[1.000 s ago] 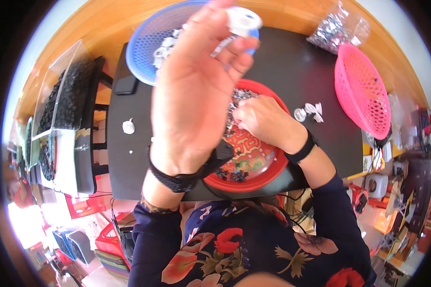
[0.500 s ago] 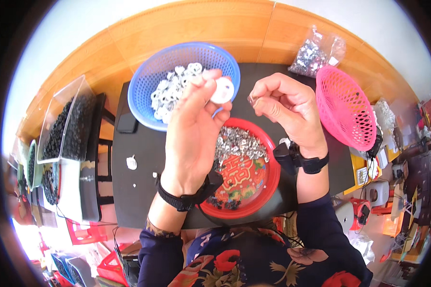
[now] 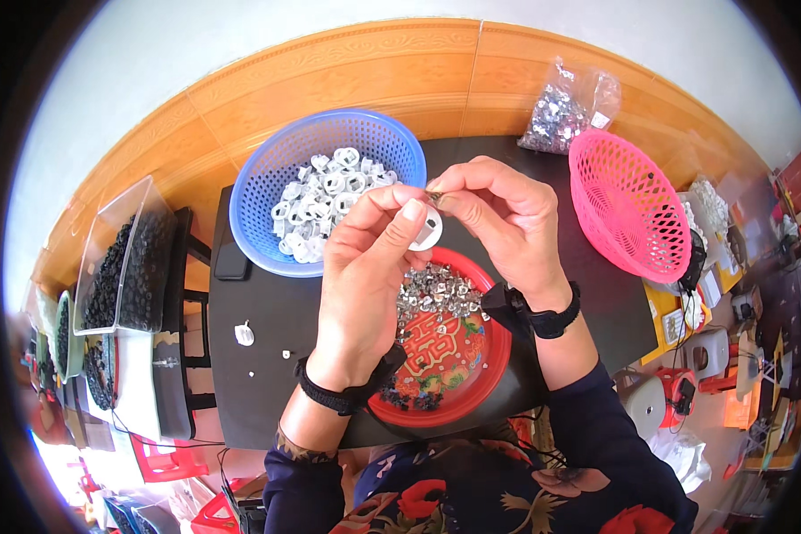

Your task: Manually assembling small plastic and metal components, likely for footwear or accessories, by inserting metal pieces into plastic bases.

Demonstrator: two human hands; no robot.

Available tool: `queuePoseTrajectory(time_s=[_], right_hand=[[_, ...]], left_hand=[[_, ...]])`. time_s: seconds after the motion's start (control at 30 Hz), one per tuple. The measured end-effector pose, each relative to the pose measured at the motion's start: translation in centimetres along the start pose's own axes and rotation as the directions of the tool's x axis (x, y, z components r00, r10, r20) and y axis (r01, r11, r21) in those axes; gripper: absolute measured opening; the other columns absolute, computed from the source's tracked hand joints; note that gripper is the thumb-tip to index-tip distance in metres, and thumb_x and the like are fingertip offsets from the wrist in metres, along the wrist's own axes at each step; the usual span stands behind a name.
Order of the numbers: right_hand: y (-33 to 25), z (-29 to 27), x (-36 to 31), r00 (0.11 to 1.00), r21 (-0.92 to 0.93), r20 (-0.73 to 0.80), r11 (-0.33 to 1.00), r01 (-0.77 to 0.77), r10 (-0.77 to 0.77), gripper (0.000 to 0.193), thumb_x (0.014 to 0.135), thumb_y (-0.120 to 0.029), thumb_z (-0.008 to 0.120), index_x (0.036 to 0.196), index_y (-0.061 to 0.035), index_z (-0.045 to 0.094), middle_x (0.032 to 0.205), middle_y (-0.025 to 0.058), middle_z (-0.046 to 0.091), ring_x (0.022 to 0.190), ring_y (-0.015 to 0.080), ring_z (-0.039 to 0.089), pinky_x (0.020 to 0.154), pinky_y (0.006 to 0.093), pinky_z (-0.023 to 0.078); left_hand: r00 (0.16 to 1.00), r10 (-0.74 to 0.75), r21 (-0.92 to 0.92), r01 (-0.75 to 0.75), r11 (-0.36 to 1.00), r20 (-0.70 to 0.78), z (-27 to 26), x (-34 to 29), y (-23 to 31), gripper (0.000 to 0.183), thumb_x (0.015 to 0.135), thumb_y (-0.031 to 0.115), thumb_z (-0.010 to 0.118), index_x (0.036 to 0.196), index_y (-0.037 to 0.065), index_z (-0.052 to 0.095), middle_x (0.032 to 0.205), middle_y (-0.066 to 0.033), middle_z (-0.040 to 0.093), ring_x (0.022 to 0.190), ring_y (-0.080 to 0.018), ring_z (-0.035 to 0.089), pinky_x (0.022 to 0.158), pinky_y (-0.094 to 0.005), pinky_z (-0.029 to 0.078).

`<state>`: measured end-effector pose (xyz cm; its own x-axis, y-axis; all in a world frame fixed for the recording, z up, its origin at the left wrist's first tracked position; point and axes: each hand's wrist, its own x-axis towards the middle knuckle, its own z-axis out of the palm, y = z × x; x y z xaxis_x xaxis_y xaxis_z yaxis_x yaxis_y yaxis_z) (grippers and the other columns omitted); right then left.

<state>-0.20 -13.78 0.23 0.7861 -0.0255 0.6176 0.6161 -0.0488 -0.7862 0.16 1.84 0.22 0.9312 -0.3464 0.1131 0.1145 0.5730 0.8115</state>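
My left hand (image 3: pixel 360 289) grips a round white plastic part (image 3: pixel 429 231) with a slot in its face, just right of the blue basket (image 3: pixel 245 233). Between the thumb and finger of my right hand (image 3: pixel 514 224) is a small metal piece (image 3: pixel 433 195), touching or nearly touching the white part's upper edge. Below both hands lies a red patterned tray (image 3: pixel 499 360); it bears a heap of small metal pieces (image 3: pixel 443 292) and some tiny black parts (image 3: pixel 414 398). Many similar white plastic parts (image 3: pixel 334 184) fill the blue basket.
At the right stands a tilted pink basket (image 3: pixel 627 206), with a clear bag of metal parts (image 3: pixel 556 116) against the wall. A dark phone (image 3: pixel 232 262) and a loose white piece (image 3: pixel 244 334) lie left on the black table (image 3: pixel 267 392). Beyond it, a clear bin (image 3: pixel 138 276) holds black parts.
My hands have come together, bringing the metal piece to the white part. The left fingers have closed more around that part. The whole view has shifted slightly.
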Motion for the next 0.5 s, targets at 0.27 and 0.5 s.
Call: queuePoseTrajectory(time_s=[0.27,0.5], right_hand=[[-0.38,-0.11,0.37,0.960,-0.285,0.077,0.916,0.282,-0.271,0.016,0.080,0.005,0.067,0.094,-0.0027,0.069,0.084,0.0065,0.064,0.075,0.0147,0.063,0.065,0.0248,0.049],[-0.66,-0.14,0.30,0.941,-0.508,0.076,0.799,0.321,-0.330,0.015,0.079,0.004,0.068,0.093,-0.0019,0.068,0.083,0.0068,0.064,0.071,0.0132,0.062,0.061,0.0247,0.049]], left_hand=[[0.978,-0.205,-0.143,0.209,0.967,0.048,-0.27,0.13,0.39,0.011,0.094,0.019,0.059,0.098,0.010,0.064,0.088,0.0035,0.062,0.078,-0.0041,0.055,0.068,-0.0196,0.043],[1.000,-0.002,0.026,0.001,1.000,0.031,-0.83,0.40,-0.33,0.008,0.093,0.014,0.059,0.099,0.008,0.061,0.094,0.0003,0.063,0.083,-0.0050,0.057,0.068,-0.0202,0.045]])
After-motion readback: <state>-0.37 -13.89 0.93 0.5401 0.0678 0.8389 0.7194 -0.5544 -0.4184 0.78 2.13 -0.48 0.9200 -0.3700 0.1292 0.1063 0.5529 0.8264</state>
